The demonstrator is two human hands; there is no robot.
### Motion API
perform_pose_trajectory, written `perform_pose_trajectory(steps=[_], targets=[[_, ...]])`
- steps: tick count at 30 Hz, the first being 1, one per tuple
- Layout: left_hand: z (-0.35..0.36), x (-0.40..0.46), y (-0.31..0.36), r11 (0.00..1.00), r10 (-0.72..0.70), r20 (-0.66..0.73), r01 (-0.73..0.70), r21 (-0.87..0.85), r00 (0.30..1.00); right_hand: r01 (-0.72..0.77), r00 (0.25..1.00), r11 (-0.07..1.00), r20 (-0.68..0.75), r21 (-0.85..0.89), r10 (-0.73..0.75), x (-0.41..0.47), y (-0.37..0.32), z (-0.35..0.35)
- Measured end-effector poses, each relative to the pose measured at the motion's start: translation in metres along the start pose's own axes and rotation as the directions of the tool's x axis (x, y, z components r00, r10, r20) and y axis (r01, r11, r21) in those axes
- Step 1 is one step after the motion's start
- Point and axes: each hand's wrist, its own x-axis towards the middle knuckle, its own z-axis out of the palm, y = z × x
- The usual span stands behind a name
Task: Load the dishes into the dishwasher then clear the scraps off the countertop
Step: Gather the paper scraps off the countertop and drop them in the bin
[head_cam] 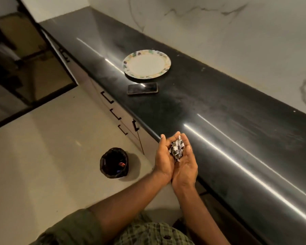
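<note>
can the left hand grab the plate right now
Probably not yet: the left hand and right hand are cupped together holding scraps, and the plate lies farther along the counter, past the phone.

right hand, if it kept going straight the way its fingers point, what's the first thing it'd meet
Probably the dark countertop: the right hand, cupped with the left hand around paper scraps, points over its front edge. Height above the counter is unclear.

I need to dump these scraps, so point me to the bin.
In the head view the black-lined bin stands on the pale floor at lower left, just left of the cupped hands holding the scraps, below the counter's drawers.
</note>
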Motion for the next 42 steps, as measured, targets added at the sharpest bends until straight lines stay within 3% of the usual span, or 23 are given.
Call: perform_pose_trajectory(steps=[12,17,19,23,28,35,42], targets=[[-0.158,0.038,0.153,0.973,0.055,-0.076,-0.070,-0.220,0.996,-0.125,0.979,0.983,0.143,-0.137,0.144,0.016,0.164,0.155],[-0.225,0.039,0.221,0.892,0.008,-0.181,-0.088,-0.443,0.984,-0.248,0.954,0.944,0.116,-0.216,0.277,0.020,0.250,0.213],[-0.249,0.040,0.232,0.912,0.003,-0.253,-0.107,-0.395,0.967,-0.294,0.942,0.926,0.089,-0.238,0.322,0.014,0.269,0.226],[-0.289,0.055,0.234,0.937,0.096,-0.247,-0.171,-0.306,0.964,-0.358,0.918,0.895,0.077,-0.265,0.390,0.020,0.302,0.237],[-0.335,0.077,0.219,0.876,-0.012,-0.392,-0.179,-0.448,0.920,-0.449,0.878,0.832,0.010,-0.327,0.478,0.031,0.340,0.225],[-0.397,0.126,0.186,0.894,-0.127,-0.536,-0.138,-0.427,0.835,-0.604,0.791,0.699,-0.180,-0.382,0.584,0.071,0.411,0.177],[-0.457,0.219,0.138,0.894,-0.214,-0.597,-0.091,-0.439,0.773,-0.658,0.745,0.630,-0.236,-0.413,0.624,0.145,0.483,0.123]])
